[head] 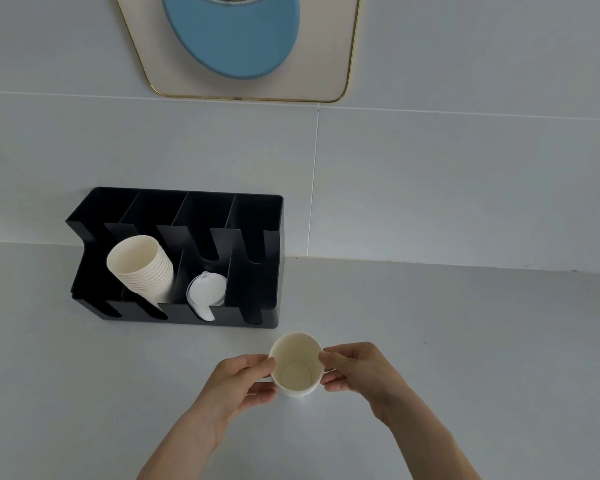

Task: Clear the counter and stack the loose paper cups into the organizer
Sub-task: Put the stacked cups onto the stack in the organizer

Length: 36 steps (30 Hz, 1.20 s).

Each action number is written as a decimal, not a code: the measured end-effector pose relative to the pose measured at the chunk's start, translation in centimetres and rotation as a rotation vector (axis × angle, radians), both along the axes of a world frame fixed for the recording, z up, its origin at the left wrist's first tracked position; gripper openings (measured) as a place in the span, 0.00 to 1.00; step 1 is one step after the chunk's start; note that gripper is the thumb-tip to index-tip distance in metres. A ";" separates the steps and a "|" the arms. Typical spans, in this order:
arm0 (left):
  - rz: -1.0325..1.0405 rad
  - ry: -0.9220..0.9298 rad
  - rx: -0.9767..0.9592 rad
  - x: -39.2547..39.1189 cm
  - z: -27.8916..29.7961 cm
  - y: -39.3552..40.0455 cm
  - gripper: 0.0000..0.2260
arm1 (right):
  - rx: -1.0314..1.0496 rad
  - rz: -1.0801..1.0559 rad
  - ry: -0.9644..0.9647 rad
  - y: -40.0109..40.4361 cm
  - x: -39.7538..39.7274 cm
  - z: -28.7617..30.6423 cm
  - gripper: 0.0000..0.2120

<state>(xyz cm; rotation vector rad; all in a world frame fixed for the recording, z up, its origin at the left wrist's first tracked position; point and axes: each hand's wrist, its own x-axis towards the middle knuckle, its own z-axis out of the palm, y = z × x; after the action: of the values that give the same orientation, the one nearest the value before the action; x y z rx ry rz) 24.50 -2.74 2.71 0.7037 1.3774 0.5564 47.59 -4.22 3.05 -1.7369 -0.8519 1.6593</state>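
A single white paper cup (295, 365) is held upright over the counter, mouth toward me, empty inside. My left hand (238, 384) pinches its left side and my right hand (355, 370) pinches its right side. Behind and to the left stands the black organizer (272, 271) against the wall, with several slots. A nested stack of paper cups (142, 266) lies tilted in its second slot from the left. White plastic lids (205, 294) sit in the slot to the right of it. The two outer slots look empty.
The grey counter (464, 341) runs from the wall toward me on both sides of my hands. On the tiled wall above hangs a gold-framed mirror (350, 64) reflecting a blue cap brim.
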 end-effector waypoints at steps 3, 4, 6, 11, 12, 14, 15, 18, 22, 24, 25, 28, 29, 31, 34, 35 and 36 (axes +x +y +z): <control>-0.028 0.000 0.008 -0.5 0.2 0.2 0.12 | 0.002 -0.010 -0.046 -0.3 -0.7 0.6 0.07; -0.035 -0.002 0.012 -0.8 0.4 0.3 0.12 | 0.005 -0.013 -0.054 -0.3 -1.0 0.9 0.07; -0.052 -0.009 0.026 -1.5 1.1 0.6 0.12 | 0.020 -0.017 -0.065 -0.3 -1.8 1.6 0.08; -0.056 -0.036 0.090 -4.3 3.6 1.8 0.10 | 0.072 -0.034 -0.049 0.5 -4.2 4.1 0.08; -0.059 -0.045 0.104 -5.0 4.2 2.1 0.09 | 0.082 -0.039 -0.044 0.8 -4.9 4.7 0.08; -0.058 -0.061 0.132 -6.6 5.4 2.8 0.09 | 0.100 -0.051 -0.037 1.4 -6.4 6.0 0.08; -0.053 -0.065 0.147 -7.4 5.9 3.2 0.09 | 0.113 -0.051 -0.034 1.7 -7.2 6.8 0.08; -0.052 -0.078 0.189 -9.9 7.8 4.3 0.08 | 0.153 -0.031 -0.045 2.9 -9.6 9.0 0.09; -0.054 -0.098 0.291 -15.4 11.5 7.2 0.09 | 0.223 -0.004 -0.063 5.9 -15.2 13.4 0.09; -0.024 -0.130 0.355 -20.3 13.1 8.9 0.09 | 0.289 -0.010 -0.097 7.8 -20.2 15.6 0.09; -0.015 -0.131 0.362 -20.5 13.4 9.3 0.09 | 0.295 -0.014 -0.101 8.1 -20.5 16.1 0.09; 0.006 -0.133 0.365 -20.5 14.6 9.9 0.10 | 0.304 -0.008 -0.101 9.1 -20.8 17.3 0.10; 0.010 -0.139 0.372 -20.4 14.9 10.1 0.10 | 0.310 -0.013 -0.099 9.2 -20.9 17.6 0.10; 0.030 -0.152 0.385 -20.6 15.7 10.7 0.10 | 0.333 -0.014 -0.103 9.7 -21.2 18.5 0.10; 0.049 -0.164 0.398 -20.9 17.1 11.8 0.10 | 0.359 -0.021 -0.108 10.8 -21.4 19.9 0.11; 0.057 -0.173 0.405 -21.4 17.6 12.2 0.10 | 0.368 -0.020 -0.106 11.3 -21.9 20.4 0.12; 0.064 -0.186 0.414 -22.2 18.1 12.6 0.10 | 0.379 -0.019 -0.106 11.9 -22.6 20.8 0.12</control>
<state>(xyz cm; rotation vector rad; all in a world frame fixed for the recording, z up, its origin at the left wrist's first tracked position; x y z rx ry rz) 2.30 9.90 20.82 0.9153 1.1237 0.9504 24.95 7.67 23.89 -1.5695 -1.1140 1.2992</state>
